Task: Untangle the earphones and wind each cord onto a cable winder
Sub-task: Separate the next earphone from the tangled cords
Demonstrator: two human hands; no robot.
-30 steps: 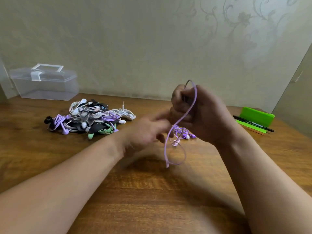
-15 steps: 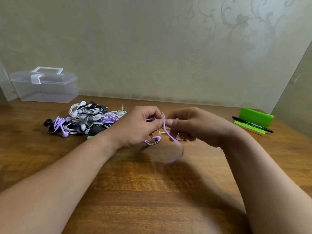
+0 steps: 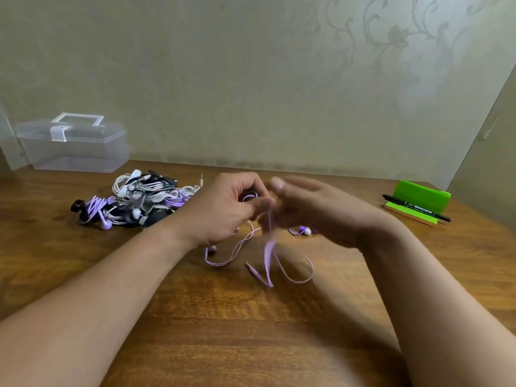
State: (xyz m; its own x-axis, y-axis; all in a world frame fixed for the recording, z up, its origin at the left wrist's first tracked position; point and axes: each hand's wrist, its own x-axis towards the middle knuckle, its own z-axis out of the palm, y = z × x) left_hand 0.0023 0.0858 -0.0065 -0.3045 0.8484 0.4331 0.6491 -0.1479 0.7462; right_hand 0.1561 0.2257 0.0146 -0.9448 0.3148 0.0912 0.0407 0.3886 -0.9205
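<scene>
- A lilac earphone cord [image 3: 268, 255] hangs from between two hands over the middle of the wooden surface [image 3: 251, 331]. Its loose loops trail toward the near edge.
- The left hand [image 3: 223, 210] has its fingers curled, pinching the cord's upper end.
- The right hand [image 3: 315, 210], just beside the left, is blurred; I cannot tell whether its fingers grasp the cord. One earbud [image 3: 305, 231] lies beneath it.
- The left hand seems the anchor, so drawing out the slack likely falls to the right.
- A tangled earphone pile [image 3: 139, 199] lies toward the far left.
- A clear box [image 3: 75, 146] stands at the far left corner, lid on; its contents cannot be made out.
</scene>
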